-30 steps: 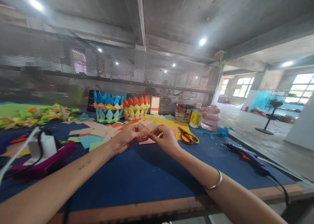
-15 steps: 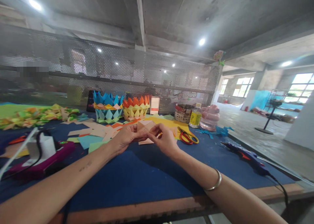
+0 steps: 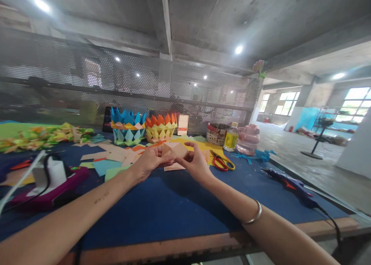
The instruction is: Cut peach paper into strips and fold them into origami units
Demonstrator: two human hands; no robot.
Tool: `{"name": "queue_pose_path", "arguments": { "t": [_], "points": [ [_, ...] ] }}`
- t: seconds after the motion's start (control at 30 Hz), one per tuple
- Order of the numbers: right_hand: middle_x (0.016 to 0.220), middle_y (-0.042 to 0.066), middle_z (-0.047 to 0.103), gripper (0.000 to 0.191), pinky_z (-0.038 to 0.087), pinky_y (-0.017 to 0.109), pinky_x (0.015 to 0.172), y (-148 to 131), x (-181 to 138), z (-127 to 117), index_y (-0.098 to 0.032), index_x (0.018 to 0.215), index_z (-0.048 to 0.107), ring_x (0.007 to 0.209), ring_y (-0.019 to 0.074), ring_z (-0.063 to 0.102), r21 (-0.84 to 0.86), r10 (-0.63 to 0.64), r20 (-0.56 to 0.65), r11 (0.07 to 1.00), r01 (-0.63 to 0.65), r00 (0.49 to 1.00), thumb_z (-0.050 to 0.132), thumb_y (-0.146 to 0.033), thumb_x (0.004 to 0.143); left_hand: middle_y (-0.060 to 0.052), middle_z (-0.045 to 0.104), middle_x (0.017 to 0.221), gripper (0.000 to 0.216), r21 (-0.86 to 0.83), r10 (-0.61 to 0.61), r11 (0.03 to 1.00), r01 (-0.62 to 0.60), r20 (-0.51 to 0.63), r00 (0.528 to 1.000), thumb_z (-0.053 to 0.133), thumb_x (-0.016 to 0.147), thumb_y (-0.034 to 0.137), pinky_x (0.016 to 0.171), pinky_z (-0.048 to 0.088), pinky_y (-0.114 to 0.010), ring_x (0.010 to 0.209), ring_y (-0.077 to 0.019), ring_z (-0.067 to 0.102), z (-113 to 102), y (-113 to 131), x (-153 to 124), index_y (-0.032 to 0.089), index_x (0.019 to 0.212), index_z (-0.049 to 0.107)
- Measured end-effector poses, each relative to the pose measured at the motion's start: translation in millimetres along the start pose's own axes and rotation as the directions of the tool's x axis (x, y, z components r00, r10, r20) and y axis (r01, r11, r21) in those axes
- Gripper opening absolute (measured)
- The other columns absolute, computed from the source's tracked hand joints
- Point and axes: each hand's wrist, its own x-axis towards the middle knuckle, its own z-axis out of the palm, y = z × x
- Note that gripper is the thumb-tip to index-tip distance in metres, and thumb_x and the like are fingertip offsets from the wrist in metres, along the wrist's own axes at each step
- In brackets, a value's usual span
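Note:
A small folded piece of peach paper [image 3: 174, 149] is held up between my two hands, above the blue tabletop. My left hand [image 3: 150, 162] pinches its left side, thumb in front. At its right edge, my right hand [image 3: 196, 162] grips with thumb and fingers, a silver bangle on that wrist. Another flat peach sheet [image 3: 174, 167] shows just below the hands. Paper strips and squares [image 3: 108, 156] in peach, orange, blue and green lie left of them. Behind stand a blue folded-paper basket [image 3: 128, 131] and an orange and yellow one [image 3: 161, 129].
Scissors [image 3: 222, 161] lie on yellow paper to the right. A glue gun [image 3: 291, 185] rests near the right edge. A yellow-labelled bottle [image 3: 231, 137] and a pink bottle [image 3: 248, 140] stand behind. At left are a purple power strip [image 3: 55, 189] and folded paper pieces [image 3: 49, 135].
My right hand has shifted slightly to the right and its fingers have spread along the paper's edge, so more of the folded paper shows. My left hand stays nearly in place.

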Motion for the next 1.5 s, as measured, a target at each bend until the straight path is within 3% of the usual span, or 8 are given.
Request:
{"name": "queue_pose_path", "arguments": {
  "t": [0.27,0.57,0.8,1.0,1.27,1.5],
  "points": [
    [0.06,-0.007,0.051,0.048,0.038,0.021,0.051,1,-1,1,-0.018,0.108,0.037,0.054,0.0108,0.05,0.006,-0.019,0.008,1.0,0.019,1.0,0.062,-0.023,0.067,-0.003,0.069,0.072,0.032,0.076,0.027,0.997,-0.027,-0.008,1.0,0.08,0.051,0.028,0.064,0.048,-0.024,0.066,-0.0141,0.063,3,0,1,0.014,0.076,0.065],
    [0.056,-0.008,0.048,0.048,0.038,0.023,0.052,-2,-2,0,-0.019,0.109,0.039,0.052,0.0113,0.049,-0.138,-0.072,-0.026,0.988,0.068,0.997,0.063,-0.026,0.068,-0.001,0.066,0.058,0.028,0.058,-0.033,0.998,0.035,-0.025,0.999,0.081,0.05,0.026,0.053,0.045,-0.023,0.053,-0.0121,0.059,2,-1,0,0.014,0.066,0.061],
    [0.064,-0.005,0.055,0.051,0.043,0.025,0.056,2,-3,2,-0.02,0.112,0.036,0.059,0.0132,0.056,-0.068,-0.033,0.022,0.997,0.034,0.999,0.063,-0.024,0.068,0.001,0.061,0.051,0.028,0.147,0.007,0.989,0.006,-0.088,0.996,0.081,0.047,0.026,0.049,0.044,-0.023,0.049,-0.0122,0.055,9,8,-5,0.015,0.058,0.057],
    [0.066,-0.005,0.055,0.047,0.045,0.026,0.058,-1,-2,3,-0.021,0.109,0.036,0.061,0.0142,0.057,-0.032,-0.012,0.025,0.999,0.013,1.0,0.062,-0.022,0.069,0.001,0.061,0.05,0.029,0.213,0.042,0.977,-0.028,-0.062,0.997,0.079,0.048,0.028,0.049,0.044,-0.023,0.049,-0.0121,0.056,5,6,-2,0.016,0.056,0.054],
    [0.066,-0.005,0.056,0.045,0.045,0.027,0.059,-1,-3,5,-0.021,0.105,0.038,0.061,0.0145,0.057,-0.04,0.019,0.018,0.999,-0.019,1.0,0.061,-0.016,0.068,0.002,0.062,0.05,0.03,0.318,0.028,0.948,0.003,-0.094,0.995,0.079,0.048,0.022,0.047,0.046,-0.025,0.046,-0.0144,0.059,0,8,1,0.017,0.06,0.052],
    [0.064,-0.004,0.056,0.042,0.044,0.026,0.057,1,1,2,-0.02,0.1,0.038,0.06,0.0147,0.057,0.0,0.06,0.001,0.998,-0.06,0.998,0.063,-0.018,0.066,0.0,0.065,0.057,0.039,0.226,0.014,0.974,0.001,-0.067,0.998,0.082,0.045,0.025,0.051,0.048,-0.026,0.048,-0.014,0.06,3,6,1,0.015,0.075,0.057]
  ]
}}
